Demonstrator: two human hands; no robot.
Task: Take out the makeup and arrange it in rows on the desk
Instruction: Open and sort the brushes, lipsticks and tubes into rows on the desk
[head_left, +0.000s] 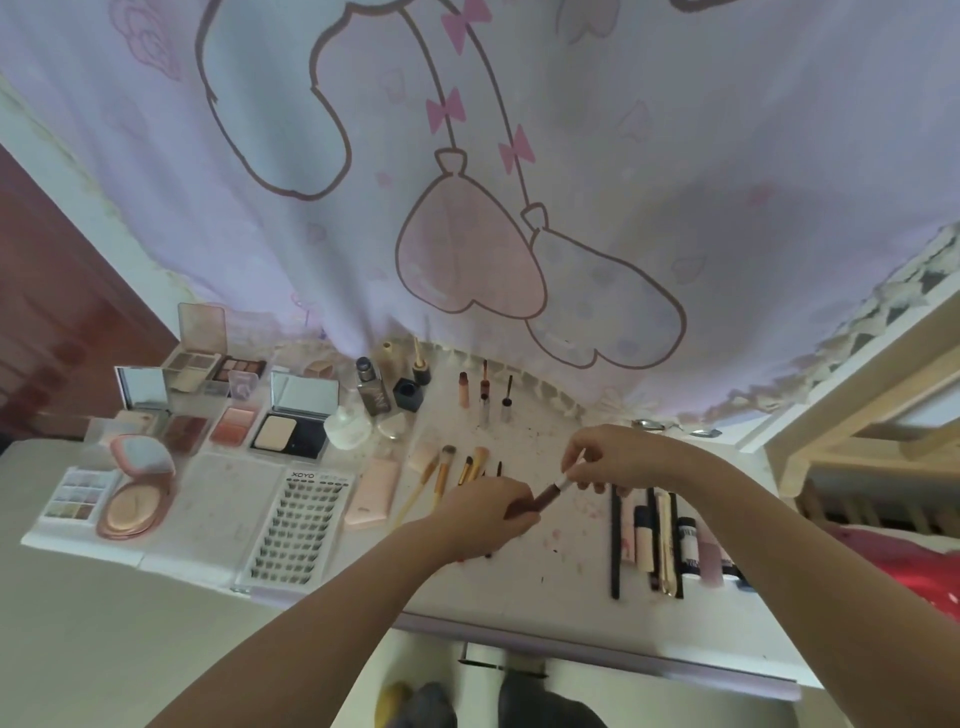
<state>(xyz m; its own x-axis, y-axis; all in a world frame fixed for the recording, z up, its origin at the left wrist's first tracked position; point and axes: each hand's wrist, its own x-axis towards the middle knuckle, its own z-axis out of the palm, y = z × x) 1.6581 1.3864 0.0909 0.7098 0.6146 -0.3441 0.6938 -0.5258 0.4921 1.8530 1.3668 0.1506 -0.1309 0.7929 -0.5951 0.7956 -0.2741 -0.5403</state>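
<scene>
A: Holding what? Left hand grip round a dark lip-gloss tube, right hand pinching its white cap end.
B: Where? Above the counter, between brushes and pencils.

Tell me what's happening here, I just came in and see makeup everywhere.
A person is laying makeup out in rows on the desk. Right now both hands work on a dark red tube: the left hand grips its body, the right hand pinches its white cap end. Palettes lie at left, brushes mid-desk, pencils at right.
</scene>
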